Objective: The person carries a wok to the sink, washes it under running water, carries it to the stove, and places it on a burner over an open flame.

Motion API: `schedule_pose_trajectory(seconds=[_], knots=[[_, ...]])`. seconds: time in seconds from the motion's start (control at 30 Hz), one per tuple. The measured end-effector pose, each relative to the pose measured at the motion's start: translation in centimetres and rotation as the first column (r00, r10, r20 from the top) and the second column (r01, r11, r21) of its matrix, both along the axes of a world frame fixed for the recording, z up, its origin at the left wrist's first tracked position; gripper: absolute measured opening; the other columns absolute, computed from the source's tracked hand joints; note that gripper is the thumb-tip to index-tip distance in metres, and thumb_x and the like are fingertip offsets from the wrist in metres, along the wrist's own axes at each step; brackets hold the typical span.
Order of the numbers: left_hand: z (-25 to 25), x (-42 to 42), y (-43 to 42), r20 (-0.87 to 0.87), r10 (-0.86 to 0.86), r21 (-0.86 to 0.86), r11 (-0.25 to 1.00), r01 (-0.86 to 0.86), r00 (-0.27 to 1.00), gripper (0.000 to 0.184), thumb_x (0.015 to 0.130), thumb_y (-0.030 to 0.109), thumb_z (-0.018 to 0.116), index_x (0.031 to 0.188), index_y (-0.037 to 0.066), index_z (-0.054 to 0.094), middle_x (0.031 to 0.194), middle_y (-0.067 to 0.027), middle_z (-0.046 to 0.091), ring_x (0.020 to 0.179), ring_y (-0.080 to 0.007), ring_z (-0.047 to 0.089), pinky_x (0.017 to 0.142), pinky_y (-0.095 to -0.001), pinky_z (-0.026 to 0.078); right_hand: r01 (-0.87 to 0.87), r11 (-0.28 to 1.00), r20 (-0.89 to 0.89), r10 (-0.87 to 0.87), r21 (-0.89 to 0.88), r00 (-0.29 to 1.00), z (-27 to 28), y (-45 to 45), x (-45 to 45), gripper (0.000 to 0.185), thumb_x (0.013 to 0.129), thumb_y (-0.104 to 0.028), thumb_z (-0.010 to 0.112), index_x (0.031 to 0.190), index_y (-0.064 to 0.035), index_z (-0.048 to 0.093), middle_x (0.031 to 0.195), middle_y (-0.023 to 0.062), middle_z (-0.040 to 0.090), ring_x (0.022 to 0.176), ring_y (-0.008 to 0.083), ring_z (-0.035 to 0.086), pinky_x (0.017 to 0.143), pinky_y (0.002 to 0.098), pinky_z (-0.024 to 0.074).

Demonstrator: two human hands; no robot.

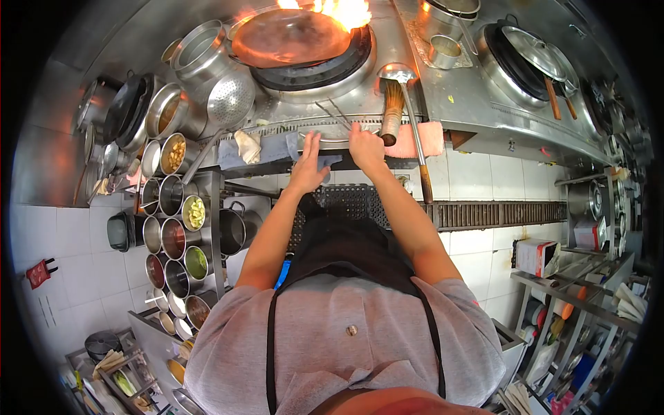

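Note:
My left hand is at the front edge of the stove, fingers stretched out, beside a shiny metal dish lying at the edge. Closed fingers of my right hand hold a thin two-pronged metal tool, whose prongs point away and to the left. Just right of that hand lie a bamboo brush and a long-handled ladle. Ahead, a wok sits tilted on its burner, with flames behind it. Whether the left fingertips touch the dish, I cannot tell.
A perforated strainer rests on the stove at left, near a grey cloth. Several ingredient pots, including one with chopped greens, fill a rack at left. A pink towel lies on the stove edge; another covered wok stands far right.

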State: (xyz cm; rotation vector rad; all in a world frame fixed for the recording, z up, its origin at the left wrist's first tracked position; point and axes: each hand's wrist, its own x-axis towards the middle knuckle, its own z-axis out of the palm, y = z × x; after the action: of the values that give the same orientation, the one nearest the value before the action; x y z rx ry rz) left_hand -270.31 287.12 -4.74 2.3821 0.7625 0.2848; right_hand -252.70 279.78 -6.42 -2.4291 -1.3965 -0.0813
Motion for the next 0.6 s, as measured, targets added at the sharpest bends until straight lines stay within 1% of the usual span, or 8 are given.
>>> schedule_pose_trajectory(seconds=[0.03, 0.13, 0.37, 0.43, 0.5, 0.6], knots=[[0.07, 0.02, -0.01, -0.024, 0.004, -0.034, 0.999, -0.005, 1.0, 0.093, 0.074, 0.013, 0.071, 0.146, 0.008, 0.013, 0.153, -0.0131, 0.008, 0.135, -0.0363, 0.029, 0.102, -0.0407, 0.038, 0.002, 1.0, 0.0, -0.002, 0.0, 1.0, 0.05, -0.02, 0.0, 0.019, 0.091, -0.023, 0.049, 0.088, -0.0042, 0.05, 0.065, 0.016, 0.064, 0.06, 0.0299, 0.067, 0.052, 0.0389, 0.0537], [0.03, 0.03, -0.01, -0.015, 0.009, -0.037, 0.999, -0.009, 1.0, 0.093, 0.074, 0.012, 0.071, 0.146, 0.009, 0.013, 0.153, -0.0132, 0.009, 0.135, -0.0362, 0.029, 0.102, -0.0405, 0.038, 0.0, 1.0, -0.001, 0.0, 0.009, 1.0, 0.07, -0.06, -0.01, 0.019, 0.091, -0.023, 0.049, 0.088, -0.0042, 0.05, 0.066, 0.0161, 0.064, 0.06, 0.03, 0.067, 0.051, 0.039, 0.0536], [-0.29, -0.04, -0.02, -0.015, 0.008, -0.035, 0.999, -0.008, 1.0, 0.093, 0.074, 0.012, 0.071, 0.146, 0.009, 0.013, 0.153, -0.0132, 0.009, 0.135, -0.0361, 0.028, 0.102, -0.0403, 0.038, 0.005, 1.0, -0.001, -0.005, 0.025, 1.0, 0.13, -0.1, -0.11, 0.022, 0.089, -0.027, 0.053, 0.087, -0.0045, 0.05, 0.066, 0.0159, 0.064, 0.06, 0.0301, 0.067, 0.052, 0.0391, 0.0537], [-0.5, -0.09, 0.03, 0.03, 0.002, 0.043, 0.999, -0.003, 1.0, 0.092, 0.073, 0.013, 0.071, 0.146, 0.011, 0.014, 0.153, -0.014, 0.01, 0.124, -0.0432, 0.042, 0.095, -0.0453, 0.043, 0.009, 1.0, 0.002, -0.01, 0.022, 1.0, 0.11, -0.09, -0.05, 0.023, 0.089, -0.027, 0.054, 0.087, -0.0047, 0.05, 0.066, 0.0158, 0.064, 0.061, 0.0301, 0.067, 0.052, 0.0391, 0.0538], [-0.59, -0.12, 0.06, 0.031, 0.0, 0.049, 0.999, -0.001, 1.0, 0.092, 0.073, 0.012, 0.07, 0.146, 0.011, 0.014, 0.153, -0.0139, 0.01, 0.124, -0.0432, 0.042, 0.095, -0.0453, 0.043, 0.001, 1.0, -0.065, -0.001, -0.005, 0.998, 0.11, -0.09, 0.01, 0.025, 0.092, -0.029, 0.05, 0.094, -0.0052, 0.046, 0.069, 0.0188, 0.065, 0.064, 0.0343, 0.067, 0.054, 0.0437, 0.0531], [-0.52, -0.15, 0.03, 0.031, -0.004, 0.052, 0.999, 0.003, 0.999, 0.092, 0.073, 0.012, 0.07, 0.145, 0.01, 0.014, 0.153, -0.0138, 0.01, 0.123, -0.0433, 0.042, 0.095, -0.0452, 0.043, 0.009, 1.0, -0.062, -0.01, -0.007, 0.998, 0.1, -0.04, -0.02, 0.025, 0.092, -0.029, 0.05, 0.095, -0.0051, 0.046, 0.069, 0.0192, 0.065, 0.064, 0.0348, 0.066, 0.054, 0.0439, 0.0531]])
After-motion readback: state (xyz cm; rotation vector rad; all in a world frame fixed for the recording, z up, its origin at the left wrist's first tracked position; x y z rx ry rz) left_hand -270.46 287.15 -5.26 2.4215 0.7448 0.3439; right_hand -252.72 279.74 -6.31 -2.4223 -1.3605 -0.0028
